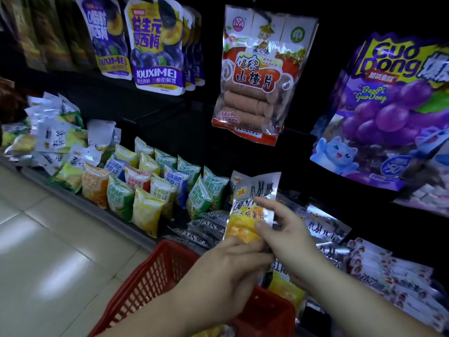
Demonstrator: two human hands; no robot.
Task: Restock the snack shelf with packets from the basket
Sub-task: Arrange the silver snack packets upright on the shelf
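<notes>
A silver and yellow chip packet (247, 210) stands upright in front of the low shelf, above a red plastic basket (155, 276). My left hand (228, 271) grips the packet's bottom edge from below. My right hand (286, 229) pinches its right side between thumb and fingers. Behind the packet, similar silver packets (325, 227) lie flat in a row on the shelf. Another yellow packet (286, 290) shows below my right wrist, at the basket's far rim.
Small green, yellow, orange and blue snack bags (150, 186) stand in rows on the low shelf to the left. Above hang a hawthorn slice bag (257, 76), purple plum bags (155, 45) and purple grape jelly bags (388, 110). Pale tiled floor (48, 239) lies at the left.
</notes>
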